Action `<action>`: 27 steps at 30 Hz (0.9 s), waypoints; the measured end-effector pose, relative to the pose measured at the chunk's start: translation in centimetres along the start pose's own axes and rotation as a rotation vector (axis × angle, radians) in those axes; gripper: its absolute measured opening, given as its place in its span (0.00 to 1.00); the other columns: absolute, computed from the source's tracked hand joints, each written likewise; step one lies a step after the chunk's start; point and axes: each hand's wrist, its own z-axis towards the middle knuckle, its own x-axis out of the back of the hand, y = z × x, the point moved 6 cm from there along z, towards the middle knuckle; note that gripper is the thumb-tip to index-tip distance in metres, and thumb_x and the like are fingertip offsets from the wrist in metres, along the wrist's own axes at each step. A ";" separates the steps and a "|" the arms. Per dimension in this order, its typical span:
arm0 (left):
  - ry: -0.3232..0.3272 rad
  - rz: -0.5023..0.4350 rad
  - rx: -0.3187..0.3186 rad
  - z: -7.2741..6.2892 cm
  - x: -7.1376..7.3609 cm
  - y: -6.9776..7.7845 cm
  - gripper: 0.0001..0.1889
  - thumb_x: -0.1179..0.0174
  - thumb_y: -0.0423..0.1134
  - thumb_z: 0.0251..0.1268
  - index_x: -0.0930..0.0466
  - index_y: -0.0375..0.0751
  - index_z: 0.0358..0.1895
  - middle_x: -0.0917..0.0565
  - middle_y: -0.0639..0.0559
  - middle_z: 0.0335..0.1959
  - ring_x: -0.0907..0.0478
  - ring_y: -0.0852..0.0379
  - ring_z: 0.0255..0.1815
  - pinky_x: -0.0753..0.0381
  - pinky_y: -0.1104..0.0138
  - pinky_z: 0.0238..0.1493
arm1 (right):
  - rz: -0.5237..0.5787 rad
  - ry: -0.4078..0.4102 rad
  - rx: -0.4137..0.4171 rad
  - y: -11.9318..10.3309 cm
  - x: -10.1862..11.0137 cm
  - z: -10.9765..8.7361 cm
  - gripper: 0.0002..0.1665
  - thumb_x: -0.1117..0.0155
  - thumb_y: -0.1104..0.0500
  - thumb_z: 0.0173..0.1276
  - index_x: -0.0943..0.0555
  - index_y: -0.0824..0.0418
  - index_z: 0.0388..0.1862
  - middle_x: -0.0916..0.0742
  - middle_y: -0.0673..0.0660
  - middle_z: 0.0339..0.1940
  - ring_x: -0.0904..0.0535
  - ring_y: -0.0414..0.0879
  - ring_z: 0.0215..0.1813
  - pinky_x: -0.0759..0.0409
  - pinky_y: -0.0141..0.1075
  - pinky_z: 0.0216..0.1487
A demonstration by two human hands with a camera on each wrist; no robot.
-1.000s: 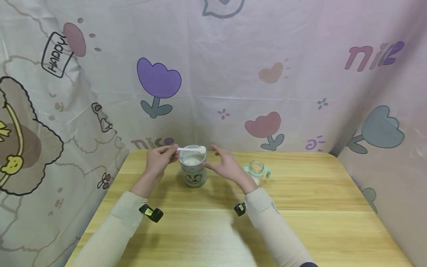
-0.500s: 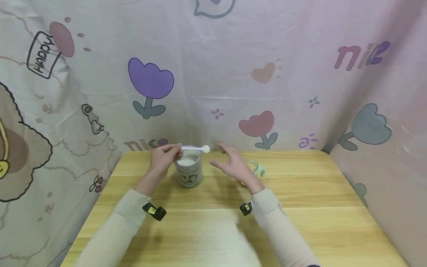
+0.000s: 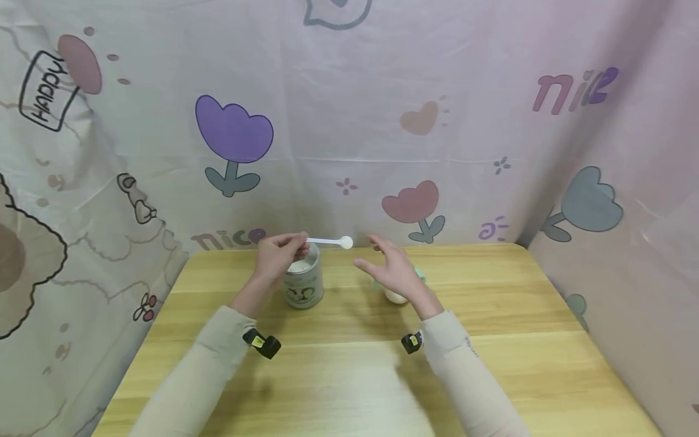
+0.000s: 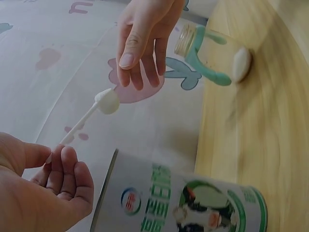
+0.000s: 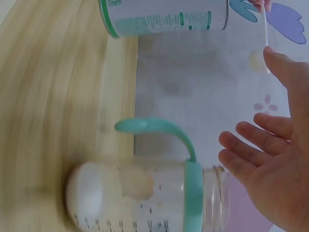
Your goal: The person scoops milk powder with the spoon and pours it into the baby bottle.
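My left hand (image 3: 277, 258) pinches the handle of a white measuring scoop (image 3: 346, 243), which looks filled with pale powder. The scoop's bowl is level, in the air to the right of an uncovered milk powder can (image 3: 303, 290). White powder shows inside the can, whose rim is partly hidden by my left hand. My right hand (image 3: 397, 270), fingers spread and holding nothing, hovers over a clear baby bottle (image 5: 145, 193) with mint-green handles. The bottle stands upright and uncapped with white contents at its bottom; in the head view my right hand covers most of it.
A wooden table (image 3: 338, 376) carries the can and the bottle. Behind it and at both sides hangs a printed cloth (image 3: 338, 121). Each wrist wears a small black camera (image 3: 262, 343).
My left hand has carried the scoop rightward from over the can's mouth to beyond its rim. My right hand has drawn away from the can toward the bottle. The head view has turned right.
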 end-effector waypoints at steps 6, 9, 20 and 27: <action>-0.036 0.020 -0.007 0.1 -1.7 0.1 0.22 0.35 0.46 0.77 0.16 0.31 0.61 0.09 0.48 0.43 0.12 0.62 0.40 0.11 0.69 0.53 | -0.001 0.025 -0.016 1.0 1.0 -0.6 0.47 0.30 0.36 0.71 0.33 0.55 0.81 0.20 0.62 0.73 0.23 0.61 0.73 0.22 0.59 0.71; -0.046 0.004 -0.006 0.3 -2.6 0.0 0.21 0.35 0.45 0.77 0.15 0.31 0.60 0.09 0.44 0.46 0.11 0.60 0.41 0.11 0.68 0.52 | 0.018 0.032 -0.022 1.5 1.4 -0.9 0.48 0.29 0.37 0.71 0.33 0.58 0.81 0.20 0.62 0.74 0.23 0.60 0.73 0.20 0.57 0.70; -0.087 -0.069 -0.007 0.6 -5.9 -0.1 0.19 0.35 0.40 0.76 0.16 0.26 0.58 0.09 0.50 0.36 0.12 0.63 0.35 0.10 0.71 0.47 | -0.018 0.064 -0.050 3.6 2.6 -2.2 0.46 0.29 0.38 0.71 0.31 0.59 0.80 0.21 0.64 0.74 0.22 0.60 0.73 0.31 0.61 0.77; -0.135 -0.076 -0.028 0.7 -7.9 -0.2 0.18 0.35 0.40 0.76 0.16 0.25 0.56 0.11 0.54 0.34 0.12 0.61 0.36 0.11 0.72 0.46 | -0.026 0.109 -0.068 5.1 3.6 -3.0 0.48 0.27 0.38 0.69 0.30 0.61 0.79 0.18 0.64 0.71 0.23 0.60 0.73 0.30 0.61 0.76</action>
